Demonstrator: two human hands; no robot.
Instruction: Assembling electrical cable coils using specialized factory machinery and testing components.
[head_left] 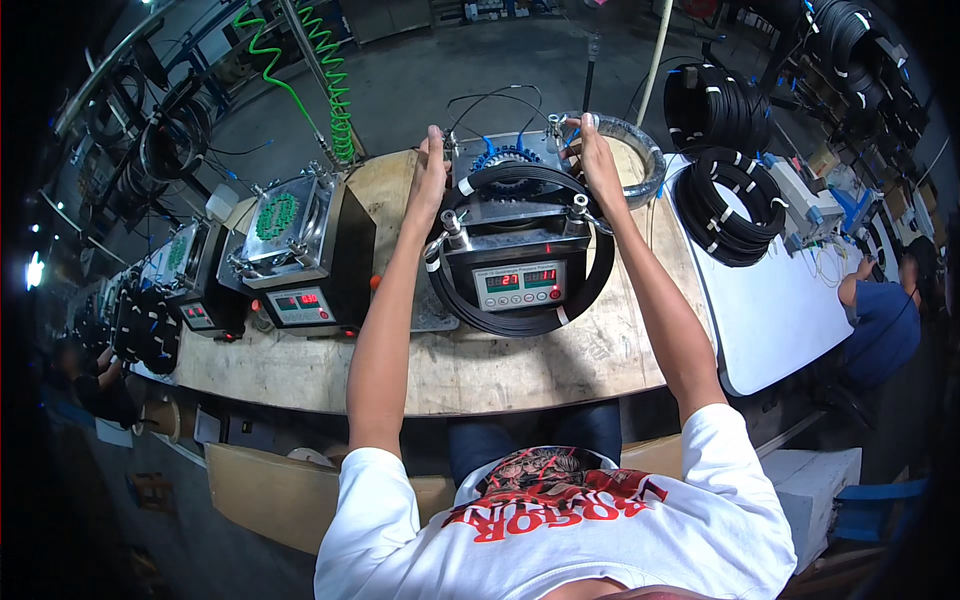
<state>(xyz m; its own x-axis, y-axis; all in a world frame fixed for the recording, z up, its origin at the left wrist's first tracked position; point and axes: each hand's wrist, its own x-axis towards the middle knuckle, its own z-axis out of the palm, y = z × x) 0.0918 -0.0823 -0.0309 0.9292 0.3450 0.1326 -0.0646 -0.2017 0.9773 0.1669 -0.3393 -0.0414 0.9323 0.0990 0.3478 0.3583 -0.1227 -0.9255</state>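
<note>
A black bench machine [520,283] with a red-lit digital panel stands before me. Its metal top plate [480,152] carries a ring of blue-ended connectors [506,157], with thin cables looping up behind. A coil of black cable [604,262] hangs round the machine's front. My left hand [430,178] is at the plate's far left corner, thumb raised, by the metal clamp there; its other fingers are mostly hidden. At the far right corner, the fingers of my right hand [594,163] are bent round the metal clamp [555,126]. Near-corner clamps [455,228] stand untouched.
Similar machines [300,255] with green-ringed plates stand to the left on the wooden bench [480,385]. A wrapped ring [650,170] lies behind my right hand. More black coils [735,205] sit on the white table [770,330], where another person [885,310] works. Green air hoses [340,100] hang behind.
</note>
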